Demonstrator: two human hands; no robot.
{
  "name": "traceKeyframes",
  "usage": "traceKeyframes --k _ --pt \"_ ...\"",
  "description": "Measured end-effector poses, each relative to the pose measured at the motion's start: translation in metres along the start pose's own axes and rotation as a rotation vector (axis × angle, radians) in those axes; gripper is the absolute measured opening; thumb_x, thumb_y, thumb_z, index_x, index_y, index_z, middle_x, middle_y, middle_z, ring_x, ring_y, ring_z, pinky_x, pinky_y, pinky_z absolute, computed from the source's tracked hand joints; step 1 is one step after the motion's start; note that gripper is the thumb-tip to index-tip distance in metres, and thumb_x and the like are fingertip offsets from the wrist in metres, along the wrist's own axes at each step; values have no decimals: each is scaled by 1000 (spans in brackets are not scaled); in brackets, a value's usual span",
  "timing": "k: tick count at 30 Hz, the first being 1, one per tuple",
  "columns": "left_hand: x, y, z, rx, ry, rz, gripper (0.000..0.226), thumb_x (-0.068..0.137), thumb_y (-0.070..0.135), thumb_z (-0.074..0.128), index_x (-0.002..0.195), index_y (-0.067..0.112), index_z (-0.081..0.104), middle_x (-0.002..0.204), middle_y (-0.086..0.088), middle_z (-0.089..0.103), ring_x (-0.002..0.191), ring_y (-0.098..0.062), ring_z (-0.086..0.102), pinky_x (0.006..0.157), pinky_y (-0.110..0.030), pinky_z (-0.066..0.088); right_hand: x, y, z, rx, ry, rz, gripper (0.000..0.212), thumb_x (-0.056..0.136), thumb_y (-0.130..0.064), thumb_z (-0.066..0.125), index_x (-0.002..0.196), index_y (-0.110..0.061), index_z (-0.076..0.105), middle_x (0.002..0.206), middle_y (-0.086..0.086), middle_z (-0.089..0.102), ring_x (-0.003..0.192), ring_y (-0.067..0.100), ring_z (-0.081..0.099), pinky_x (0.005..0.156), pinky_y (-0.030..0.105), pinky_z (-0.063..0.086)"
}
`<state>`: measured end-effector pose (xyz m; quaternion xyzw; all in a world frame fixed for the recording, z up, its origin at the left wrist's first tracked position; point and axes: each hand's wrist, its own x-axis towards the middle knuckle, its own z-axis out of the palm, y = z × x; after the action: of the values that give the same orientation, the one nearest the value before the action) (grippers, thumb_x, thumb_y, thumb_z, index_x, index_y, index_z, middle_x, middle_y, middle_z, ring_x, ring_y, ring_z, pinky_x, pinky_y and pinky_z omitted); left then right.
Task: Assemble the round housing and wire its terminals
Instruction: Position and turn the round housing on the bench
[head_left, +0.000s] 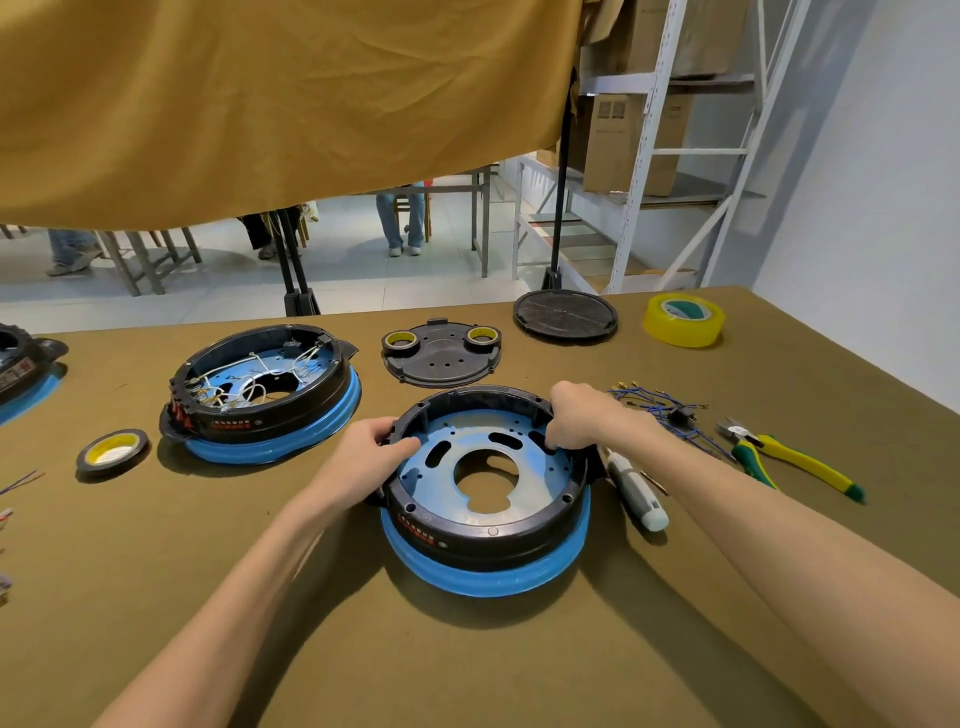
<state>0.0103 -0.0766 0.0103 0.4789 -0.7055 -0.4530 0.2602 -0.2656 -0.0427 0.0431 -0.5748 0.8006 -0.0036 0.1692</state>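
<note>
A round black housing (488, 540) with a blue rim and a blue inner plate sits in front of me on the olive table. No wires are inside it. My left hand (366, 449) grips its left wall, thumb over the rim. My right hand (576, 415) grips the far right wall, fingers curled inside. A bundle of blue wires with terminals (657, 408) lies just right of the housing. A grey screwdriver (636, 491) lies against the housing's right side, partly under my right forearm.
A second housing (265, 389) with white wiring stands to the left. Black cover plates (441, 353) (565, 316) lie behind, one carrying two tape rolls. Yellow tape (683, 319), yellow-green pliers (789, 457) and a black tape roll (111, 449) lie around. Another unit (21, 371) sits at the left edge.
</note>
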Motion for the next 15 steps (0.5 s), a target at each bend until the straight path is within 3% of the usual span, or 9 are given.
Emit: traceKeyframes --k 3,12,15 --pt "4 -3 3 7 10 -2 11 99 22 61 102 30 68 79 15 75 67 -3 71 49 -13 50 2 5 -6 50 -46 -3 20 91 -20 68 84 -13 52 74 4 55 60 20 49 51 30 36" --pt "7 -5 4 45 21 -5 14 98 20 60 99 32 68 77 14 75 65 -3 70 47 -13 49 4 5 -1 89 25 24 11 89 -14 60 80 -13 53 68 2 49 55 19 44 47 30 31" --pt "8 -4 4 66 22 -1 12 99 22 60 100 32 68 78 5 76 67 -3 71 47 -13 48 2 7 0 94 20 29 9 90 -17 61 86 -12 57 70 2 51 58 19 47 49 30 33"
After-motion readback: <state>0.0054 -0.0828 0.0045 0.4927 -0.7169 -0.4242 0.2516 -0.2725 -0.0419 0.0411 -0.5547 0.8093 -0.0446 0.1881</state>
